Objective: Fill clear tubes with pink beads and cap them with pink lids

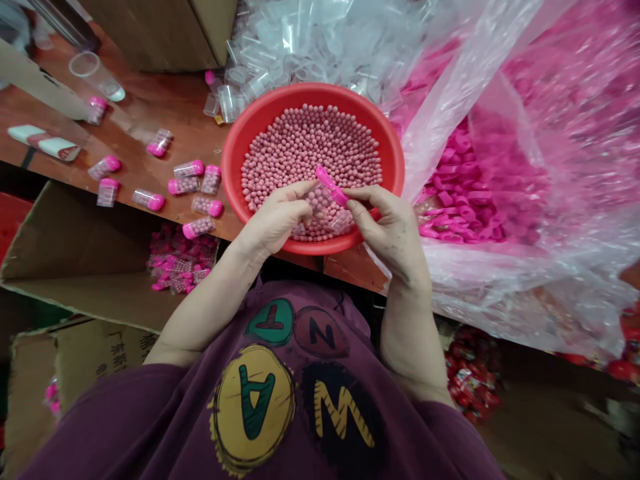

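Over the near side of a red bowl (234, 143) my two hands meet at one small container. My left hand (277, 219) is closed around a clear plastic bottle (319, 198) with pink beads showing inside. In my right hand (389, 223), thumb and fingers pinch a bright pink cap (331, 186) by one end, at the mouth of the bottle. The cap lies tilted across the mouth; whether it is seated I cannot tell. Pink beads (310, 143) fill much of the bowl below. Part of the bottle is hidden by my left fingers.
Several capped bead bottles (186, 185) lie on the table at left, with more in a cardboard box (90, 257) below the edge. Empty clear bottles (320, 40) heap behind the bowl. A plastic bag holds pink caps (463, 193) at right. A clear cup (97, 75) lies at far left.
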`<action>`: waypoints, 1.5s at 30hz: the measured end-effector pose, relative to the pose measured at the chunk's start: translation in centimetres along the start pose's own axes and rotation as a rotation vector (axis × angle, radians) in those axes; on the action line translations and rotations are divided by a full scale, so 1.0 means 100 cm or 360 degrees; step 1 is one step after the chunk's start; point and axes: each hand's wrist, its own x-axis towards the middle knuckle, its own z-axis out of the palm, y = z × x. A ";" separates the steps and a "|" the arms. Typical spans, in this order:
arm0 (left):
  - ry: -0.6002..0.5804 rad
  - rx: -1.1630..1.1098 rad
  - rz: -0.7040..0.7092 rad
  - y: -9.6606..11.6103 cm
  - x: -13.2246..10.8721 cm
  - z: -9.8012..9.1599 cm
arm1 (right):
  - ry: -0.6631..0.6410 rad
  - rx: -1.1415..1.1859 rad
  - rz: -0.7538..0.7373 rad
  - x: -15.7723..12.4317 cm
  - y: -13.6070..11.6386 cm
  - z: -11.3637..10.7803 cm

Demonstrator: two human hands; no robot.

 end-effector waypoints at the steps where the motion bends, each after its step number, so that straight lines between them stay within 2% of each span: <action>1: -0.0012 -0.0038 -0.0049 0.001 0.000 -0.001 | -0.0031 -0.0017 -0.0019 0.000 0.000 -0.005; 5: 0.0021 -0.0229 -0.0143 0.003 0.005 -0.004 | -0.0032 -0.0129 -0.0054 0.004 -0.001 -0.014; 9: 0.0062 -0.0295 -0.0174 0.001 0.006 -0.001 | 0.0016 -0.0095 -0.0005 0.008 -0.002 0.001; 12: 0.0033 -0.0227 -0.0099 0.001 0.004 0.001 | -0.0015 -0.0046 0.0001 0.007 -0.002 0.013; 14: -0.0006 -0.0180 -0.0062 0.001 0.002 0.002 | -0.0064 -0.0027 0.0001 0.006 -0.002 0.014; 22: -0.0059 -0.0140 -0.0165 -0.003 0.004 -0.002 | -0.0293 -0.0258 -0.0034 0.003 -0.004 -0.024; 25: -0.0061 -0.0172 -0.0166 -0.005 0.005 -0.003 | -0.0260 -0.0295 -0.0013 0.004 -0.007 -0.027; 28: -0.0069 -0.0247 -0.0141 -0.005 0.005 -0.003 | -0.0087 -0.0153 0.0009 0.006 -0.008 -0.014; 32: -0.0123 -0.0320 -0.0089 -0.006 0.000 -0.001 | 0.0158 0.0151 0.0100 0.005 0.001 0.014; 35: -0.0005 -0.0241 0.0085 -0.010 -0.003 -0.002 | 0.0292 0.0332 0.0202 0.002 0.012 0.030; 38: 0.0116 0.0163 0.0377 -0.012 -0.002 -0.004 | 0.0256 0.0407 0.0268 0.001 0.019 0.039; 40: 0.0154 0.0429 0.0488 -0.011 0.001 -0.005 | 0.0215 0.0431 0.0295 0.002 0.021 0.043; 45: 0.0165 0.0575 0.0482 -0.001 0.001 -0.007 | 0.0239 0.0617 0.0345 0.004 0.015 0.051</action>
